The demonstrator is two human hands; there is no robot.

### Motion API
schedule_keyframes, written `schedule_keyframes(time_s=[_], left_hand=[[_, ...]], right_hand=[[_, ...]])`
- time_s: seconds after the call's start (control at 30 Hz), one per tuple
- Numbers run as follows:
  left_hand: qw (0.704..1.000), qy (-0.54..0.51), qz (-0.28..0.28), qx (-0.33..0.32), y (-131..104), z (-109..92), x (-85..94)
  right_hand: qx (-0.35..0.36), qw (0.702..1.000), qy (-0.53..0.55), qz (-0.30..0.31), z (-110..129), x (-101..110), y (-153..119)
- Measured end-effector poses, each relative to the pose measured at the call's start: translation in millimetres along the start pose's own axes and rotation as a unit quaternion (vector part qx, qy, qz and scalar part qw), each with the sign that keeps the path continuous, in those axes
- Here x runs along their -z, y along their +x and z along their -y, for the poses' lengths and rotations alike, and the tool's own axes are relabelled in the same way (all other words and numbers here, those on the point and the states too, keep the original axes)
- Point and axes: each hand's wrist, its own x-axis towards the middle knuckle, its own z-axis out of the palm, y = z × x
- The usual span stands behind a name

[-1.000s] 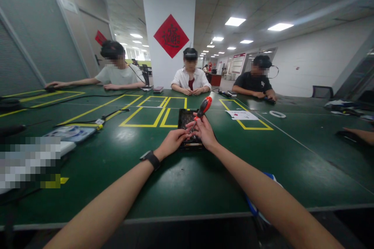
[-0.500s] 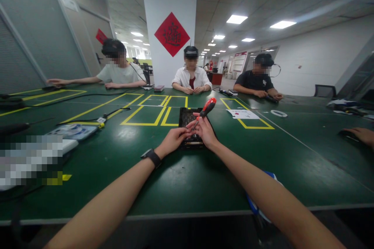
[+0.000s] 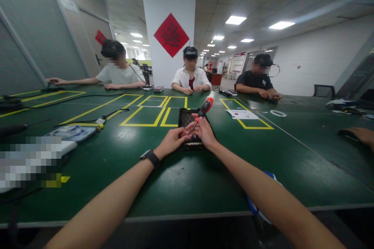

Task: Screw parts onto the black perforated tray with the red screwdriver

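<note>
Wide green table [image 3: 187, 186] crossed by yellow tape outlines [image 3: 152, 114], with a white pillar [image 3: 168, 27] behind it bearing a red diamond sign [image 3: 171, 35]. Seated along the far edge, 3 other people [image 3: 191, 78], hands resting on the tabletop; at the right edge, 1 more hand of someone else [image 3: 360, 134] lying flat, well apart from the work. Left of centre, a flat bluish device [image 3: 71, 132] with a black cable [image 3: 113, 113] running past it. Straight ahead, a black tray-like unit [image 3: 189, 126] lying flat on the table, between the nearest yellow outlines, partly covered by both hands. Above it, a red-and-black-handled screwdriver [image 3: 203, 109], tilted with the handle up and to the right and the thin shaft pointing down-left toward the tray. Right hand [image 3: 206, 132] closed around the lower handle, fingers wrapped on the grip. Left hand [image 3: 172, 142], black watch [image 3: 150, 157] at the wrist, fingertips pinched together at the screwdriver's tip; whatever sits between them too small to tell. Further right, a sheet of paper [image 3: 242, 114] and a white tape ring [image 3: 277, 113].
</note>
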Motion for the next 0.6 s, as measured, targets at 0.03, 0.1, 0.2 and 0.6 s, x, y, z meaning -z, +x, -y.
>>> schedule_keyframes(time_s=[0.03,0.1,0.2,0.6], left_hand=[[1.0,-0.003,0.002,-0.006,0.0,0.7,0.2],[1.0,-0.012,0.008,-0.016,0.1,2.0,0.1],[0.999,-0.03,0.013,-0.023,0.5,2.4,-0.9],[0.999,0.015,-0.019,-0.022,0.1,-1.8,-0.8]], right_hand=[[-0.001,1.0,0.004,-0.002,-0.1,0.4,0.5],[-0.004,1.0,0.007,-0.004,-0.3,1.4,1.4],[-0.003,1.0,0.001,-0.005,-0.5,2.7,1.9],[0.014,1.0,-0.015,-0.012,0.8,-0.2,0.4]])
